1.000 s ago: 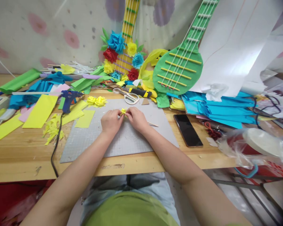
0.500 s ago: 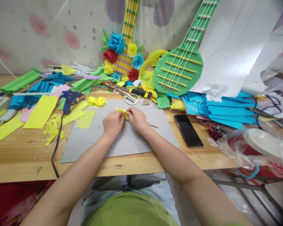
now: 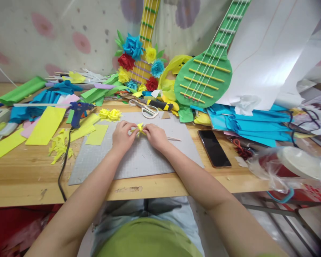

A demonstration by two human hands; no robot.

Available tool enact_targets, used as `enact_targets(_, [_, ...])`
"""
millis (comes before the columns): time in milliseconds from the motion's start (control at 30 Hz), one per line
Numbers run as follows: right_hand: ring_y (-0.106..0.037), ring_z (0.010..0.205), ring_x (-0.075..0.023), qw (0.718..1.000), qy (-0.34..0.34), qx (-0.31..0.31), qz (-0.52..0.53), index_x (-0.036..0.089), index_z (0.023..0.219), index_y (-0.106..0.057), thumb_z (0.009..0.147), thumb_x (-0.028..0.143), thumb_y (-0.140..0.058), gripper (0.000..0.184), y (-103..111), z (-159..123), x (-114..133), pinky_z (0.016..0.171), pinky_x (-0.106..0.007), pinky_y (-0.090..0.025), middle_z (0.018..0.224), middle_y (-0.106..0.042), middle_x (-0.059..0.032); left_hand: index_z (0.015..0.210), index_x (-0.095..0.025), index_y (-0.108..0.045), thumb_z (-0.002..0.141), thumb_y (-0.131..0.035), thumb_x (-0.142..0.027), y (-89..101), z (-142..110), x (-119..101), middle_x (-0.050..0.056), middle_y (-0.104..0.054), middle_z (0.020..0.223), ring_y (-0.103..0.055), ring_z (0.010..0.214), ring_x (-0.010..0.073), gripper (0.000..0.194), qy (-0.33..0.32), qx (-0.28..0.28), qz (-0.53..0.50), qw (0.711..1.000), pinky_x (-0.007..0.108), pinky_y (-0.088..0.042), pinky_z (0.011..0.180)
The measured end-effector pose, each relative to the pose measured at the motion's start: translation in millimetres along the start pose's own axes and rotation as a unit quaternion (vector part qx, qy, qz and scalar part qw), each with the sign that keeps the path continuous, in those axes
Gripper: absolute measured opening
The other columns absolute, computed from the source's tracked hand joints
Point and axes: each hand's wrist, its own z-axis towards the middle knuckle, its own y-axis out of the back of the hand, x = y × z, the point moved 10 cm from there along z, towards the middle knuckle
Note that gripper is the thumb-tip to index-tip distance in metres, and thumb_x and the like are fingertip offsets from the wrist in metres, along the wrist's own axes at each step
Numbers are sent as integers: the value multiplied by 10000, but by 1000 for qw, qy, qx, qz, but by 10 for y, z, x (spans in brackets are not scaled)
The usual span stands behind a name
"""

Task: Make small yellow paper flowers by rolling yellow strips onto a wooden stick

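Note:
A small yellow paper flower (image 3: 140,127) is pinched between the fingertips of both hands, above the grey cutting mat (image 3: 96,164). My left hand (image 3: 123,136) grips it from the left, thumb and forefinger closed on its edge. From the right, my right hand (image 3: 155,136) has its fingers closed on the other side. Part of the flower is hidden by the fingers. Beside my right hand a thin stick (image 3: 174,139) lies on the mat. Finished-looking yellow paper flowers (image 3: 110,114) sit at the mat's back left edge, near a yellow paper rectangle (image 3: 97,134).
A blue glue gun (image 3: 77,113) with a dark cord stands left, among yellow sheets and scraps (image 3: 59,145). Scissors (image 3: 149,112) and a yellow-black cutter (image 3: 159,104) lie behind the mat. A phone (image 3: 214,148) rests to the right. Paper guitars (image 3: 204,80) lean at the back.
The yellow paper between my fingers has turned and now shows pointed petals upward. My left hand has shifted slightly left and its fingers have risen; my right hand stays nearly in place.

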Motion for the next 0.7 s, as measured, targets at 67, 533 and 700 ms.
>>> enact_targets(67, [-538,860,-146,1000,22,4,3,174,897,-569,855,231,-427,159,-20,6,20,733,-248,-379,929,-608,-51,814,-225,-643,737,-564,-328,-40,10,-27,27,-537,782,-496,806,152,151,-37,14,-12,999,260,-392,709])
enact_targets(533, [-522,873,-135,994,107,15,24,170,920,-539,835,157,-425,142,-11,-29,132,757,-243,-379,936,-591,-50,783,-186,-631,751,-553,-294,-176,10,-127,44,-562,780,-484,782,179,136,-134,66,57,987,306,-375,696])
enact_targets(700, [-530,821,-155,998,41,-4,-50,196,889,-544,814,257,-495,108,72,-58,41,626,-240,-358,898,-589,-31,779,-187,-635,775,-516,-339,-159,-4,-152,52,-571,761,-491,767,185,194,-146,55,73,985,322,-366,691])
